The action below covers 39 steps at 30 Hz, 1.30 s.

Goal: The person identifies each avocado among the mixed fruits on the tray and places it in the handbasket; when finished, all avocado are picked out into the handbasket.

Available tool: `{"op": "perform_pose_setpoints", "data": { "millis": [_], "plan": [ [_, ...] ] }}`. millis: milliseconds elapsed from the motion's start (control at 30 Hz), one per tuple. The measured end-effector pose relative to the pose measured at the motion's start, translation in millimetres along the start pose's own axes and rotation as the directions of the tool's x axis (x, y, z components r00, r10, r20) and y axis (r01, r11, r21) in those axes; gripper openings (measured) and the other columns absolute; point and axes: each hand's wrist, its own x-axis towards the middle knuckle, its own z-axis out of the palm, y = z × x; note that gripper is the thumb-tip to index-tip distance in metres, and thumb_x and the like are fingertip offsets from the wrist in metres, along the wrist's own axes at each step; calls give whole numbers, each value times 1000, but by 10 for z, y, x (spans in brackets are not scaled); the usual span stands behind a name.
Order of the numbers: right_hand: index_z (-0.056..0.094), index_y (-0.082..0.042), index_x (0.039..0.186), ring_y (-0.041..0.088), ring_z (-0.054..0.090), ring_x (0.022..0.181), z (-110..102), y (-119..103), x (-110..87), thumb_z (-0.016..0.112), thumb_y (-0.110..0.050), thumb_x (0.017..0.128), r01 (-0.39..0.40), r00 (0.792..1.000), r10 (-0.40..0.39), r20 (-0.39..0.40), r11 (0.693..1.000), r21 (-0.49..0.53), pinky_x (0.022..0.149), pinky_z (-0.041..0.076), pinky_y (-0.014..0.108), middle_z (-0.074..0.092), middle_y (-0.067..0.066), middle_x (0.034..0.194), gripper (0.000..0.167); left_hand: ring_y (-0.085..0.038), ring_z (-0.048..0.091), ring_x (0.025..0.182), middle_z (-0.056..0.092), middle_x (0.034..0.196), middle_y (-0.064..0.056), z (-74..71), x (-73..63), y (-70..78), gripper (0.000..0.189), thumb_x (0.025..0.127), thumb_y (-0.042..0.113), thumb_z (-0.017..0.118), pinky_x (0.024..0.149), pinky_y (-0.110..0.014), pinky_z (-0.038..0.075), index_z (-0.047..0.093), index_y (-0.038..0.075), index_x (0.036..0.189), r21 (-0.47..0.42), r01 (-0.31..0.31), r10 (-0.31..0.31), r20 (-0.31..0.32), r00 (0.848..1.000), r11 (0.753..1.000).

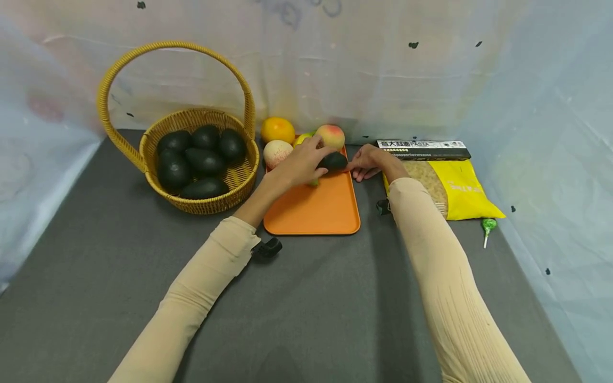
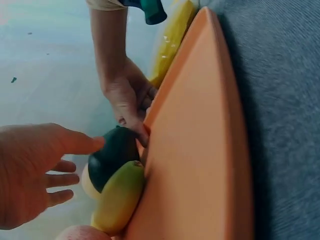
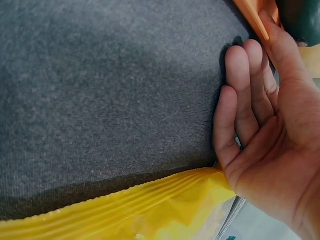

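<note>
A dark green avocado lies at the far right of an orange tray. My left hand reaches over it; in the left wrist view its fingers are spread and the thumb tip is right at the avocado's side. At the tray's right rim, my right hand holds the edge, thumb over the inside and the other fingers outside, low by the tabletop. Beside the avocado sits a yellow-green mango-like fruit. A peach and a pale speckled fruit are also at the tray's far end.
Left of the tray stands a tall-handled wicker basket with several avocados. An orange is behind the tray. On the right lie a yellow pasta bag, a black-and-white pasta box and a green lollipop. Plastic sheeting hangs behind.
</note>
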Motion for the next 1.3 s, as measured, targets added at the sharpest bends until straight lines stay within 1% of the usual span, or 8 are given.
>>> {"op": "perform_pose_setpoints", "data": {
  "millis": [133, 267, 467, 667, 800, 967, 1100, 1300],
  "plan": [
    [75, -14, 79, 8, 71, 60, -10, -4, -13, 79, -38, 94, -1, 1000, 1, -1, 1000, -2, 74, 63, 28, 71, -4, 61, 28, -43, 50, 138, 45, 156, -24, 75, -4, 2, 59, 99, 15, 73, 116, -52, 47, 53, 16, 154, 40, 22, -23, 29, 999, 999],
    [75, -15, 79, 8, 71, 60, -20, -4, -12, 79, -38, 94, -2, 1000, 2, 9, 1000, 9, 74, 63, 28, 71, -5, 61, 28, -42, 53, 125, 49, 146, -24, 202, 19, 8, 58, 100, 13, 71, 104, -49, 54, 52, 18, 155, 85, 48, -45, -35, 998, 995],
    [74, -15, 79, 7, 71, 60, -21, -17, 2, 77, -37, 95, -5, 1000, 5, -7, 1000, -6, 73, 63, 27, 70, -5, 61, 27, -42, 58, 123, 48, 141, -27, 320, 44, 36, 50, 98, 8, 72, 106, -48, 54, 53, 7, 144, 49, 8, -4, -93, 996, 999],
    [74, -15, 82, 7, 70, 61, -1, -11, 18, 77, -39, 95, 9, 1000, -9, -4, 1000, -22, 73, 62, 27, 71, -5, 62, 27, -37, 62, 119, 57, 137, -19, 294, -3, 71, 43, 93, 3, 77, 103, -47, 56, 58, 8, 132, 21, -34, 36, -134, 990, 999],
    [74, -16, 79, 7, 70, 61, 3, 12, 23, 78, -42, 93, 5, 1000, -5, -6, 999, -40, 72, 62, 27, 71, -5, 62, 30, -36, 62, 118, 57, 138, -18, 69, -67, 173, 51, 94, 4, 76, 103, -46, 56, 57, 11, 141, -7, -23, 22, -128, 991, 1000],
    [76, -17, 78, 8, 71, 65, -9, 6, -31, 79, -47, 92, 9, 1000, -9, 2, 999, -50, 77, 62, 29, 71, -5, 64, 33, -34, 62, 118, 54, 141, -20, -487, -258, 354, 67, 96, 15, 77, 104, -44, 54, 47, 15, 156, -52, 5, -7, -40, 999, 999],
    [77, -15, 82, 8, 71, 67, -15, -28, -90, 79, -50, 92, 18, 1000, -17, 17, 998, -54, 81, 62, 31, 72, -5, 66, 36, -33, 62, 117, 54, 141, -19, -940, -543, 438, 70, 97, 24, 76, 102, -46, 54, 45, 18, 159, -67, 71, -69, 33, 997, 995],
    [74, -13, 87, 10, 71, 68, 4, -97, -149, 78, -48, 93, 3, 999, -1, 45, 999, -49, 84, 62, 34, 71, -4, 67, 36, -35, 61, 125, 61, 147, -17, -1450, -1046, 326, 67, 93, 33, 80, 103, -50, 54, 56, 12, 152, -47, 230, -230, 20, 973, 972]
  ]
}}
